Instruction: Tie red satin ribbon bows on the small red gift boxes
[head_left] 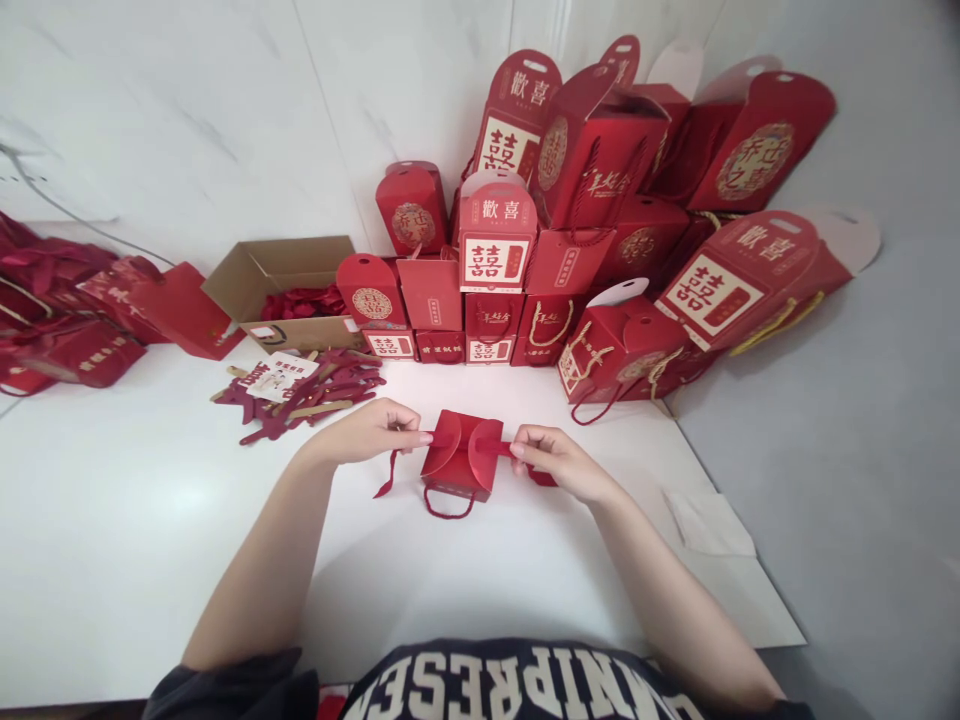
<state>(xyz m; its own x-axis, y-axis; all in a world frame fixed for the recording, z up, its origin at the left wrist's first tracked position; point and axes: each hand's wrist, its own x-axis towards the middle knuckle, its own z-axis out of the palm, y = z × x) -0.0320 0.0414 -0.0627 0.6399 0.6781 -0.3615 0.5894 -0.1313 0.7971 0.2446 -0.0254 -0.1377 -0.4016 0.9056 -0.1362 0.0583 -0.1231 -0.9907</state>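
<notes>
A small red gift box (459, 462) with rounded top flaps and a red cord handle stands on the white table (150, 540) in front of me. A red ribbon (495, 447) runs across its top. My left hand (375, 430) pinches the ribbon's left end, whose tail hangs down at the box's left side. My right hand (559, 462) pinches the ribbon's right end just beside the box. Both hands rest low over the table, one on each side of the box.
Many red gift boxes (600, 240) are stacked against the wall behind. An open cardboard carton (281, 285) holds red ribbons. Red and tan paper pieces (307, 390) lie near it. Flat red bags (67, 310) pile at the left. The table edge (739, 530) runs along the right.
</notes>
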